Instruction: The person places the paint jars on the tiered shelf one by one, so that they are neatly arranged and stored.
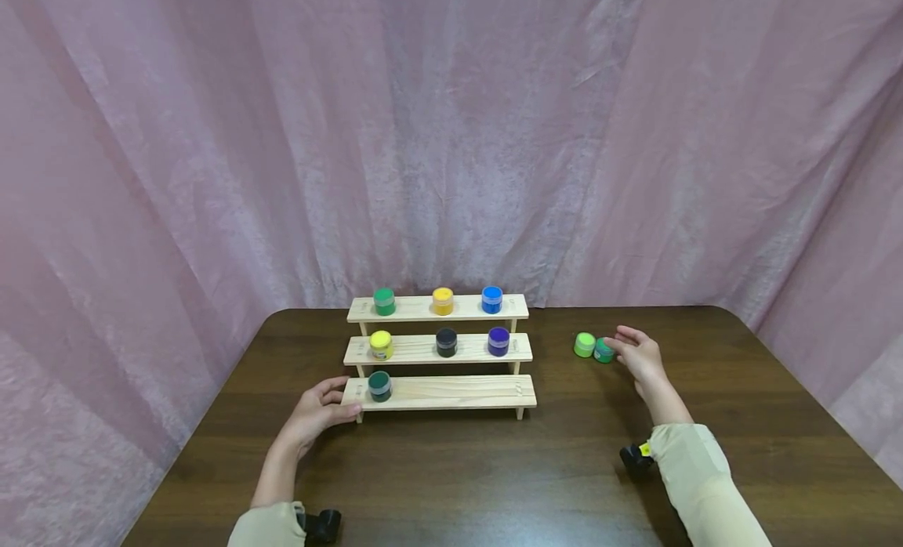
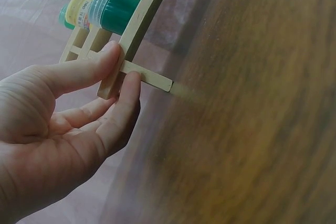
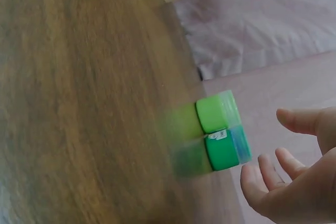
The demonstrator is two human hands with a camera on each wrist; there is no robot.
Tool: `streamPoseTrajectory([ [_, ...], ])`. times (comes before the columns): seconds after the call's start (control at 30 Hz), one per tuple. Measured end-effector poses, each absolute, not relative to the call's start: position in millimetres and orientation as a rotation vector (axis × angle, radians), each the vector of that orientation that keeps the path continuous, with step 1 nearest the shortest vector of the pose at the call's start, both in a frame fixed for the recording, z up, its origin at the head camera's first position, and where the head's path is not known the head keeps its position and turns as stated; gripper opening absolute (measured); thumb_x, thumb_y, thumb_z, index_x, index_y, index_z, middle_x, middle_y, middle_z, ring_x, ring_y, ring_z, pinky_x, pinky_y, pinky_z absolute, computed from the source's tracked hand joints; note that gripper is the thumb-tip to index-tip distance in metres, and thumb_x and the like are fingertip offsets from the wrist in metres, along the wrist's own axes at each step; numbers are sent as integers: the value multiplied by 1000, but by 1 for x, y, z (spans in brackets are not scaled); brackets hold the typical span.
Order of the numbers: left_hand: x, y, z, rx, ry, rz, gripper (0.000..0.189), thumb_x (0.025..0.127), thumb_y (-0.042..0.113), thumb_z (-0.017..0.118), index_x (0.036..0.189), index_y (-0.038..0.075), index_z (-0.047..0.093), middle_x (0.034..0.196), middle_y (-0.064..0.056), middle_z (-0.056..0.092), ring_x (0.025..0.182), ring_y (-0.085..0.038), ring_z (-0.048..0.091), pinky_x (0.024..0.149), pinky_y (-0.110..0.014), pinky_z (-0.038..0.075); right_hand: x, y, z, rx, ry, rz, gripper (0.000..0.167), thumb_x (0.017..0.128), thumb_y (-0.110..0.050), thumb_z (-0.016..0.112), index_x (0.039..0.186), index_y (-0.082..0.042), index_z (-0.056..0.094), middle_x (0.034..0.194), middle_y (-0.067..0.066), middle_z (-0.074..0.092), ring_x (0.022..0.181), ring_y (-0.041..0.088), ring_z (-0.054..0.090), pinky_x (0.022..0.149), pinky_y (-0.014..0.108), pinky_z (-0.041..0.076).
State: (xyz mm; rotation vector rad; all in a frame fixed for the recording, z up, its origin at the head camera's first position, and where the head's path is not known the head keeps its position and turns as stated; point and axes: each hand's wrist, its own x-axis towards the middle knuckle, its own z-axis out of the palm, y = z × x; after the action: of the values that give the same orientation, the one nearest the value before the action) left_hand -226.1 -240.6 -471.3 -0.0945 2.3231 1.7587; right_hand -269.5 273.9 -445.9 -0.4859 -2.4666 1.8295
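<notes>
A three-tier wooden display rack (image 1: pixel 455 391) stands on the table with small paint jars on its steps. My left hand (image 1: pixel 315 415) grips the left end of the lowest step, thumb on top and fingers underneath, as the left wrist view shows. Beside that thumb stands a dark green jar (image 2: pixel 121 11). Over on the right, a light green jar (image 1: pixel 584 345) and a green jar (image 1: pixel 603 351) stand side by side on the table. My right hand (image 1: pixel 640 360) is just right of this pair, its fingers parted and fingertips close to the green jar.
On the top step are green (image 1: pixel 384 302), yellow-orange (image 1: pixel 442 302) and blue (image 1: pixel 491 299) jars. The middle step bears yellow (image 1: pixel 381 345), black (image 1: pixel 446 342) and purple (image 1: pixel 498 342) jars. A pink curtain (image 1: pixel 451 139) hangs behind the brown table (image 1: pixel 451 476).
</notes>
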Motion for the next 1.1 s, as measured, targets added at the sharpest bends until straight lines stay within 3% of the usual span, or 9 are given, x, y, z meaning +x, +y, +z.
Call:
streamPoseTrajectory([
  [0.1,-227,-241,-472,-86,2323,1758,76,86,8,72,147,-8,30,113,-23,63,81,-12,65,77,-26,57,-272,275,-451,-503,-2500,1828,63,99,-22,53,151,3,26,155,24,32,123,20,49,100,30,46],
  [0.2,-228,-241,-472,-85,2318,1761,76,87,7,72,147,-8,29,113,-23,63,82,-12,65,77,-26,57,-275,276,-456,-495,-2527,1854,64,100,-21,51,152,2,23,156,25,29,137,31,38,103,34,44],
  [0.43,-227,-241,-473,-91,2313,1776,74,86,6,72,146,-7,31,112,-22,63,81,-13,65,76,-26,57,-280,278,-467,-462,-2610,1765,63,99,-19,54,151,4,26,152,28,33,128,31,43,86,21,45],
  [0.63,-226,-240,-471,-103,2304,1787,74,86,5,72,146,-8,31,113,-23,63,81,-12,65,76,-25,57,-282,277,-472,-401,-2651,1678,62,97,-15,57,148,6,30,148,32,36,133,41,39,107,43,40],
  [0.7,-226,-240,-471,-105,2304,1790,74,86,5,72,146,-8,31,113,-23,63,81,-12,65,76,-26,57,-283,277,-473,-401,-2648,1680,62,96,-16,57,148,7,31,147,32,36,133,41,40,107,44,39],
  [0.77,-226,-240,-471,-110,2304,1789,74,86,5,72,146,-8,31,112,-22,63,81,-12,65,76,-26,57,-284,278,-474,-414,-2653,1675,62,96,-18,58,147,7,32,147,32,37,129,38,44,100,36,44],
  [0.9,-227,-241,-472,-103,2310,1780,74,87,5,71,147,-8,30,113,-22,63,81,-12,65,77,-27,57,-284,282,-476,-431,-2653,1680,63,95,-20,61,146,7,36,146,30,41,105,15,57,81,17,45],
  [1.0,-228,-240,-472,-93,2319,1774,75,86,6,72,147,-8,29,112,-22,63,80,-12,65,77,-27,57,-283,284,-476,-441,-2650,1715,64,95,-21,61,147,5,35,147,29,39,106,17,58,89,22,48],
  [1.1,-227,-240,-472,-102,2322,1775,74,86,6,72,146,-8,31,111,-21,64,80,-12,65,77,-26,56,-282,283,-475,-457,-2658,1730,64,96,-22,60,148,4,34,148,28,38,123,33,50,100,35,46],
])
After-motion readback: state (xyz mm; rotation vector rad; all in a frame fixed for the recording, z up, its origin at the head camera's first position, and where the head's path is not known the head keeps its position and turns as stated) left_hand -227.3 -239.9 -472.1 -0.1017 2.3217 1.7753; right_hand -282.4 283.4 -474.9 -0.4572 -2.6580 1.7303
